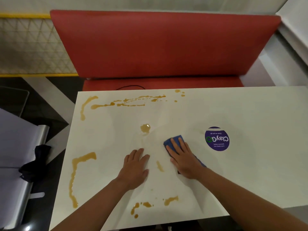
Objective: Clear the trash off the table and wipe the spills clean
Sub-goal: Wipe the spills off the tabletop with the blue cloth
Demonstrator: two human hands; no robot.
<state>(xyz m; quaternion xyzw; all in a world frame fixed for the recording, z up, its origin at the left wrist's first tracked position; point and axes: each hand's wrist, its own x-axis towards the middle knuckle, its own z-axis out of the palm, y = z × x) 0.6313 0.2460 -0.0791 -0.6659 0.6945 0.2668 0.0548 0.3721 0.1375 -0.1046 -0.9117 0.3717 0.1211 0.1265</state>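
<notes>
A white table [250, 114] carries several brown liquid spills: a long streak along the far edge [126, 101], a small puddle in the middle [145, 128], an L-shaped trail at the left [78, 165] and blotches near the front edge [170, 200]. My right hand [183, 157] presses flat, fingers straight, on a blue cloth [175, 140] right of the puddle. My left hand [135, 165] rests flat on the table beside it, holding nothing. A thin brown smear [160, 166] lies between the two hands.
A round purple sticker [217, 138] is stuck to the table right of the cloth. A red bench seat [158, 44] stands behind the table. At the left a grey chair [15, 147] holds a dark cloth item [35, 162].
</notes>
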